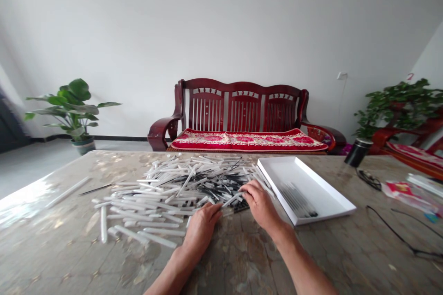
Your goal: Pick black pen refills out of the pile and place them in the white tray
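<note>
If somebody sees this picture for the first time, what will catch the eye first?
First, the big heap of white and black sticks in the middle of the table, with the left hand and the right hand at its near edge. Next, the white tray to its right, and the dark red bench by the wall behind.

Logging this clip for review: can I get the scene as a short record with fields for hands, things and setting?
table: stone pattern, glossy
pile: white tubes mixed with thin black sticks, spread across the table
left hand: palm down on the pile's near edge, grip unclear
right hand: at the pile's right edge beside the tray, fingertips among tubes, grip unclear
tray: white, right of the pile, holds a few black sticks
background: red bench, plant to its left
</note>
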Action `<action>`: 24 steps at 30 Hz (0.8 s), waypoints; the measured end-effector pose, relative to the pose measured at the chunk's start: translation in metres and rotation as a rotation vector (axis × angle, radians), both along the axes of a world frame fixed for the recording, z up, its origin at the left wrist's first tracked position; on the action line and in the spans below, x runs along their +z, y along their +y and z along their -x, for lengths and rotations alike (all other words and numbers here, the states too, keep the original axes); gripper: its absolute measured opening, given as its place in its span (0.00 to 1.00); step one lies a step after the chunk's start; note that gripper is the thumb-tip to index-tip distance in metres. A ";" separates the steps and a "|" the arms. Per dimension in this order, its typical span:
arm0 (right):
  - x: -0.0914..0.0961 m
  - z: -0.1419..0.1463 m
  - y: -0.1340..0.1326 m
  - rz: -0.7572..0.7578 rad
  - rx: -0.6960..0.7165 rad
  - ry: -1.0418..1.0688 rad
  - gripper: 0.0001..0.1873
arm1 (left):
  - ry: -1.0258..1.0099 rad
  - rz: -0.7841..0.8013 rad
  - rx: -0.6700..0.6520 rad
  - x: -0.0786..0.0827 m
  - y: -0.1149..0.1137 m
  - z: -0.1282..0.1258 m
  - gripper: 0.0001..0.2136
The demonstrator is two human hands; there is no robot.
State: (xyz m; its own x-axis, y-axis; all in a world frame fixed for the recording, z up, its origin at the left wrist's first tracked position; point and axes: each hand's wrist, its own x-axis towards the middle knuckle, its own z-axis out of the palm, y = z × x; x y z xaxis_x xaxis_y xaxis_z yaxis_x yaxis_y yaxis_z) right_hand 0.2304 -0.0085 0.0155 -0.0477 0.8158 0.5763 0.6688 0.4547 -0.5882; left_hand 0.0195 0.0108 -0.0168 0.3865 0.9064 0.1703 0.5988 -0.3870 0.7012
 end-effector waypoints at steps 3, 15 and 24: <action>-0.002 0.001 -0.002 0.021 0.016 -0.070 0.14 | 0.044 -0.009 0.005 0.003 -0.002 0.001 0.14; -0.006 0.005 0.000 0.167 -0.053 0.035 0.10 | 0.243 -0.090 0.006 0.013 -0.011 -0.001 0.14; -0.002 0.019 -0.002 0.434 0.203 0.746 0.20 | -0.142 -0.054 0.107 0.006 -0.002 -0.005 0.12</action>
State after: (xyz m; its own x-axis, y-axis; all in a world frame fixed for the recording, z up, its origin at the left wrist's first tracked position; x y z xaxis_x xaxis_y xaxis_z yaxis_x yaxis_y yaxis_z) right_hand 0.2117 -0.0104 0.0134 0.0495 0.9863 0.1571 -0.0267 0.1585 -0.9870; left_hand 0.0244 0.0086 -0.0106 0.2572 0.9291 0.2658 0.5345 -0.3659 0.7618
